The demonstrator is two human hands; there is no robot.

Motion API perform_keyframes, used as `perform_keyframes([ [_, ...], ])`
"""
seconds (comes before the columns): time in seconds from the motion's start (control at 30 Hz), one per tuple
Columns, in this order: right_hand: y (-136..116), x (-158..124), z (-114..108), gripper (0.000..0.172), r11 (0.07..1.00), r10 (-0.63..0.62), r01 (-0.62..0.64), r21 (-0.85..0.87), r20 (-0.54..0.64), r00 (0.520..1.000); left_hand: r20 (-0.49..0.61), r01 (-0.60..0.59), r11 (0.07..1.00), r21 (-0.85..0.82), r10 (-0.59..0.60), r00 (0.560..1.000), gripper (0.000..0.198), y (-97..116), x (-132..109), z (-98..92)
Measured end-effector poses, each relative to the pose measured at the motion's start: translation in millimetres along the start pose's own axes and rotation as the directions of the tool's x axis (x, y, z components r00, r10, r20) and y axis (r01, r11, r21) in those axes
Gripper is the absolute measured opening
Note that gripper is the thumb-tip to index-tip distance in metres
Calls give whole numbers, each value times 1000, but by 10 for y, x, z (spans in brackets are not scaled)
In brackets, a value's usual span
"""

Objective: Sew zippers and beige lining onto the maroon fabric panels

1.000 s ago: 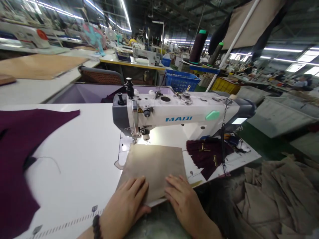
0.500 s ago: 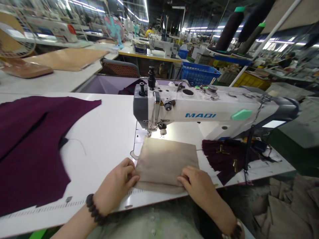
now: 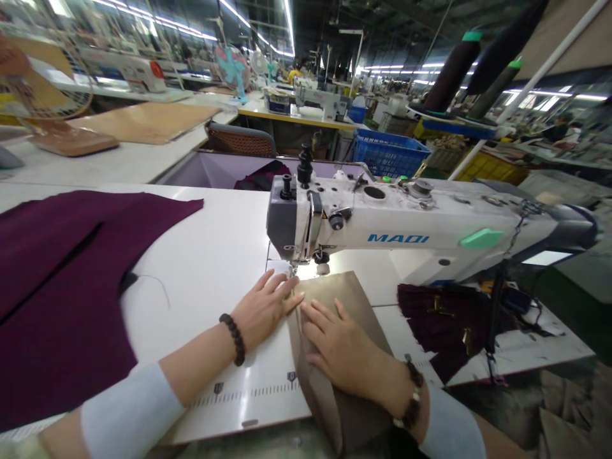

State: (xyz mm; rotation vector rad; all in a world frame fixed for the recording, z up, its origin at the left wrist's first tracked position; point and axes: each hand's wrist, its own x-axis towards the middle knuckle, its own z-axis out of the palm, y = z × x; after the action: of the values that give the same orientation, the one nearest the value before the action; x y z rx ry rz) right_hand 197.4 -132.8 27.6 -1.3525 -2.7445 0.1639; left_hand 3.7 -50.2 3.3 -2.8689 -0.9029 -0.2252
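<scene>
A piece of beige fabric (image 3: 351, 299) lies on the white sewing table, its far edge by the needle of the sewing machine (image 3: 406, 223). Its near end hangs over the table's front edge. My left hand (image 3: 268, 306) rests flat near the presser foot, fingers stretched out, fingertips at the fabric's left edge. Flat on top of the fabric, just right of it, lies my right hand (image 3: 342, 347), with fingers spread. The needle point itself is partly hidden by my left fingertips.
A large maroon cloth piece (image 3: 57, 287) covers the table's left side. Maroon scraps with brass-coloured pieces (image 3: 444, 319) lie under the machine's right end. More beige cloth (image 3: 568, 414) is heaped at the lower right. Thread cones (image 3: 452, 76) stand above; a blue crate (image 3: 389, 153) sits behind.
Both hands have let go of the near corners and moved forward onto the fabric by the needle. The fabric has turned, and its near end now drops over the front edge.
</scene>
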Motion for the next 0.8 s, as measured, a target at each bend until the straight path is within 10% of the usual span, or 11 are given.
perform_keyframes([
  [0.57, 142, 461, 263, 48, 967, 233, -223, 124, -74, 970, -70, 136, 984, -113, -145, 987, 31, -120, 158, 143],
  [0.8, 187, 400, 216, 47, 970, 173, -162, 181, -50, 984, -172, -169, 879, -446, 102, 980, 24, 536, -355, -309],
])
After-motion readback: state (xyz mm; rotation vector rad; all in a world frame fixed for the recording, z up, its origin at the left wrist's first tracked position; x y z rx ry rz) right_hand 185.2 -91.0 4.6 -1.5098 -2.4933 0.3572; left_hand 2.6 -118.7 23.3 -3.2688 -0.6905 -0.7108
